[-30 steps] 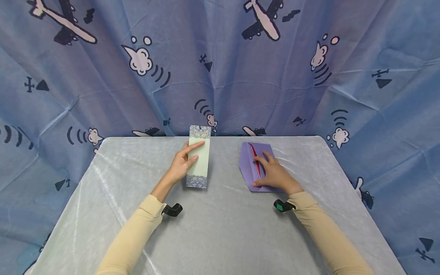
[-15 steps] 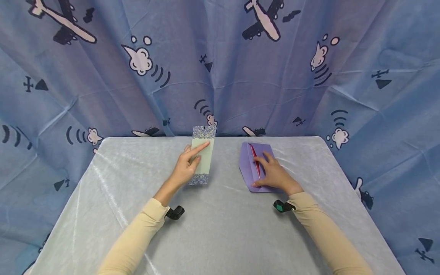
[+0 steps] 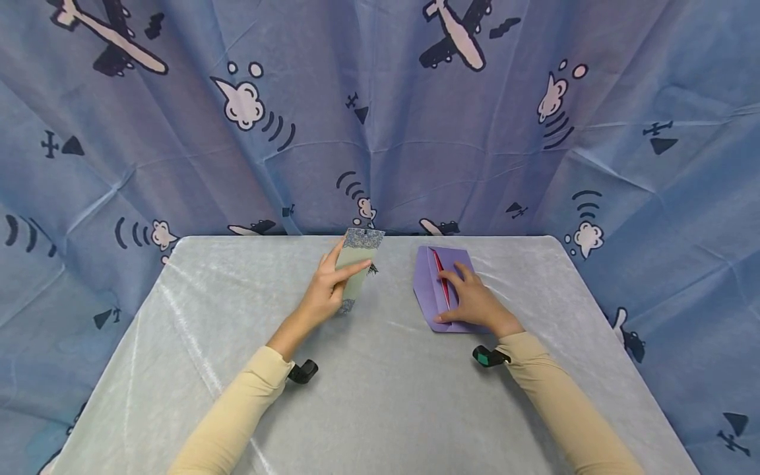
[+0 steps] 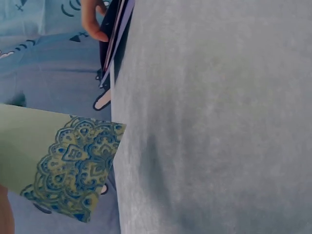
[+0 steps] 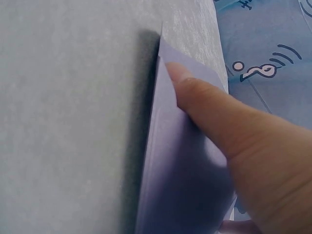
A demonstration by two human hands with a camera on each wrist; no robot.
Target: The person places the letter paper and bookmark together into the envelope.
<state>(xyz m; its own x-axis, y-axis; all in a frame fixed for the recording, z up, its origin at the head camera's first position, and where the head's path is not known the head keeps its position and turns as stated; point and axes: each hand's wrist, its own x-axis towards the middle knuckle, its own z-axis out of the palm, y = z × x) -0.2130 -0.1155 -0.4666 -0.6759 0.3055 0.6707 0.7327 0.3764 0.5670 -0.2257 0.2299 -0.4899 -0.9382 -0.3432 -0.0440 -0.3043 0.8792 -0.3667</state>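
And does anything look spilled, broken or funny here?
Nothing looks spilled or broken. The patterned card is tilted in the left hand, and the purple envelope gapes where the right hand holds it. Oddest is a small dark spiky shape by the card's edge: it seems to jut out, and I can't tell what it is.

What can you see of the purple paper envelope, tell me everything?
The plain purple paper envelope appears to rest on the pale grey cloth-covered table, its angled flap open to the left. Its pocket gapes, showing something red inside. The person's right grip holds the pocket by its open edge; the underside is hidden.
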